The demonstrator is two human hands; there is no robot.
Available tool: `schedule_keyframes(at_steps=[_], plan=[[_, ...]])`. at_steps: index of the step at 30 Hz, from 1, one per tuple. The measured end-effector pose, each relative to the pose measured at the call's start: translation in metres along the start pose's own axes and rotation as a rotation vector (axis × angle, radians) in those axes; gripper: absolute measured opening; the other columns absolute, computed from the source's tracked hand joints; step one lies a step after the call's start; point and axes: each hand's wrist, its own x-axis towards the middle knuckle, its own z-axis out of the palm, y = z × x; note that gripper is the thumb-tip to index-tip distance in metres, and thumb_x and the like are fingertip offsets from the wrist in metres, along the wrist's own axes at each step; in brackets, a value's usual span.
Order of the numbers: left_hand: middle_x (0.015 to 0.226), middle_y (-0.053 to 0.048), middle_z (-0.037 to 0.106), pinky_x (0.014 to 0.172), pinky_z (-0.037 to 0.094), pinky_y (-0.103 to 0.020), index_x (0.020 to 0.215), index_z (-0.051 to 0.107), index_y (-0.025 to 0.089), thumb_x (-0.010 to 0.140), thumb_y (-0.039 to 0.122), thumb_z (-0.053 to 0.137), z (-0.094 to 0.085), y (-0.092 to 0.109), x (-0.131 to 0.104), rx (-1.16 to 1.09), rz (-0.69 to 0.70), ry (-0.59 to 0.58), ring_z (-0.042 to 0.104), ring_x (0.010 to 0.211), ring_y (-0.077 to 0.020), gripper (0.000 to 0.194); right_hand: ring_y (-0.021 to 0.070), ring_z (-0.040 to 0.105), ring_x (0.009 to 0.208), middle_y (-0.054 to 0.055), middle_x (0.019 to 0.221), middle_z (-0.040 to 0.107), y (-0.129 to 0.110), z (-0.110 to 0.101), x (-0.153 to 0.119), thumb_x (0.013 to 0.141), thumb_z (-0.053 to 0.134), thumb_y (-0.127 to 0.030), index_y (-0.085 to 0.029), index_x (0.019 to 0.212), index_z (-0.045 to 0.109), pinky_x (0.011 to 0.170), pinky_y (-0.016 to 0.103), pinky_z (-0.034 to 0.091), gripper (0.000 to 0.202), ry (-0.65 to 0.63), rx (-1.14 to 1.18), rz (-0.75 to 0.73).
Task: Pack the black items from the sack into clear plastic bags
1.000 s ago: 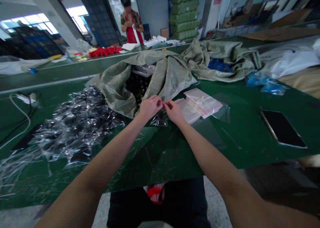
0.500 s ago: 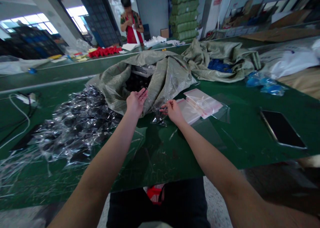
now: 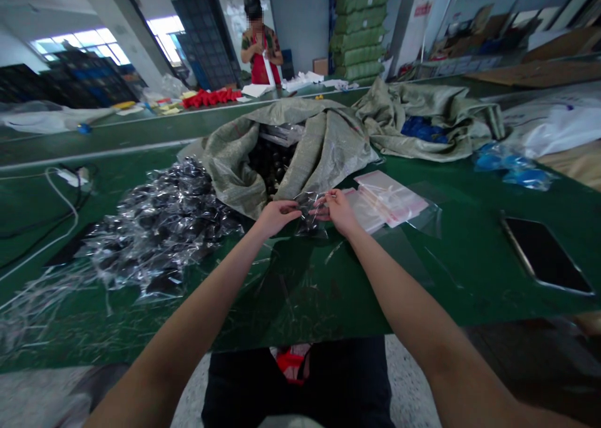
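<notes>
A small clear bag with dark contents (image 3: 310, 223) lies on the green table between my hands. My right hand (image 3: 339, 210) pinches the bag's upper right side. My left hand (image 3: 280, 216) is at its left edge, fingers drawn together; what they hold, if anything, is too small to make out. Behind them an open woven sack (image 3: 323, 149) shows black round pieces (image 3: 272, 164) inside. To the left is a heap of clear bags with black contents (image 3: 162, 221). Beside my right hand lies a stack of flat clear bags (image 3: 392, 198).
A phone (image 3: 547, 251) lies at the right. Another sack (image 3: 389, 124) holds blue items (image 3: 424, 129), with blue bagged pieces (image 3: 528, 176) beside it. Cables (image 3: 70, 209) run along the left. Across the tables stands a person (image 3: 260, 49) near red items (image 3: 211, 97).
My left hand has come down from the sack's opening to the small bag's left edge. My right hand has stayed at the bag. The whole view has shifted slightly.
</notes>
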Motion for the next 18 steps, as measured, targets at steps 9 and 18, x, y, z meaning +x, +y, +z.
schedule_keyframes(at_steps=[9, 18], plan=[[0.070, -0.002, 0.072, 0.059, 0.046, -0.026, 0.080, 0.076, 0.017, 0.068, 0.038, 0.073, 0.009, -0.011, -0.003, -0.093, -0.069, 0.072, 0.061, 0.063, -0.0151, 0.024, 0.0156, 0.072, 0.074, 0.005, 0.089, 0.072, -0.004, -0.014, -0.004, 0.081, 0.067, -0.027, -0.021, 0.103, 0.051, 0.070, 0.031, 0.060, 0.028, -0.125, 0.027, 0.088], [0.092, -0.005, 0.076, 0.083, 0.052, -0.032, 0.087, 0.077, 0.018, 0.075, 0.037, 0.067, 0.002, -0.019, -0.006, -0.079, 0.045, 0.058, 0.069, 0.085, -0.0203, 0.025, 0.0160, 0.070, 0.075, 0.002, 0.077, 0.073, 0.005, -0.022, 0.001, 0.066, 0.073, -0.013, -0.018, 0.073, 0.066, 0.080, 0.034, 0.059, 0.011, -0.152, -0.150, -0.020]])
